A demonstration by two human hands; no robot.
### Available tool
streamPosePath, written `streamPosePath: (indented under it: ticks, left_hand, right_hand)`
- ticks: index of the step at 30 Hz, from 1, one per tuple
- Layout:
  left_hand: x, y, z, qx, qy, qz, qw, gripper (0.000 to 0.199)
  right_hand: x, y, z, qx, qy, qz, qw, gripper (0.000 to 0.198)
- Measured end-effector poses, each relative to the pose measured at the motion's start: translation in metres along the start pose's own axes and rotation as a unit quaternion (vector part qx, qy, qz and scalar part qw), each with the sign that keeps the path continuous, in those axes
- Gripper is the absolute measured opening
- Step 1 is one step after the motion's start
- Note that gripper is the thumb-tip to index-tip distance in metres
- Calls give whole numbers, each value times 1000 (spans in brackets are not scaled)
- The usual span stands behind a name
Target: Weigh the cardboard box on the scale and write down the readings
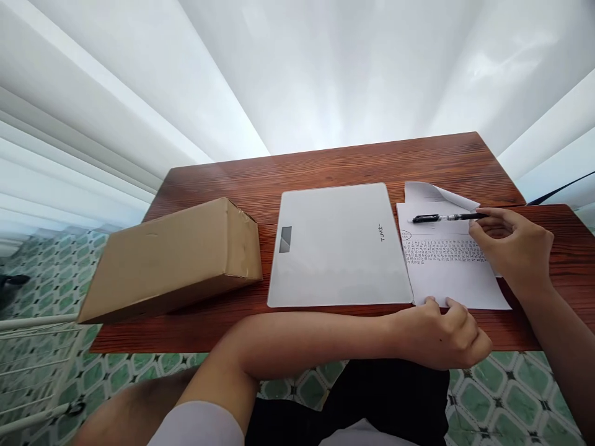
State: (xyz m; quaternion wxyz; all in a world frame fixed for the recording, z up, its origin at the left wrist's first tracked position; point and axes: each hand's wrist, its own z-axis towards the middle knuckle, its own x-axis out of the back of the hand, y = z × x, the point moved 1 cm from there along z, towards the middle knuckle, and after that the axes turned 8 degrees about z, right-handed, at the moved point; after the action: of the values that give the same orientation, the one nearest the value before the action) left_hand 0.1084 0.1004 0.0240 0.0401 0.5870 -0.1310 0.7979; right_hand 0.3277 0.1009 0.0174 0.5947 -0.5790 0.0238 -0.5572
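Between the thumb and fingers of my right hand [518, 251] is one end of a black pen [450, 217], which lies level over the upper part of a sheet of paper [455, 282]. The sheet carries rows of small characters and a round mark at its left. Across the front of the table reaches my left arm, and my left hand [446, 332] is curled at the sheet's lower edge, two fingertips on the paper. Under and behind this sheet lies another paper [432, 192] with a curled corner. Touching the papers' left side is a flat white scale [337, 248] with a small grey display.
A closed cardboard box [167, 254] sits on the left of the brown wooden table [334, 164]. White curtains [348, 74] hang behind. A white metal rack [37, 371] stands at lower left on the green tiled floor [502, 384].
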Motion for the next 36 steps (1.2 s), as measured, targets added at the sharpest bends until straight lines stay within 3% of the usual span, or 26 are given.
streamPosePath:
  ticks: [5,13,17,21,27,36]
  left_hand:
    - [3,-1,1,-4,-36,-31,999,35]
    - [-4,1,-1,-7,-29,22,999,30]
    - [-8,5,-2,-34,20,89,995,31]
    - [4,5,-11,-74,80,138,984,32]
    - [43,1,-63,-77,91,207,971,22]
    - [112,-15,-166,121,162,345,917,12]
  right_hand:
    - [-3,4,3,0,-45,-29,999,29]
    - [-7,9,7,32,-48,-18,998,22]
    - [-6,9,9,41,-25,-31,998,24]
    - [-3,7,9,29,-37,-26,999,24]
    - [-1,7,11,4,-54,0,999,21]
    - [-4,25,20,-14,-40,45,998,24]
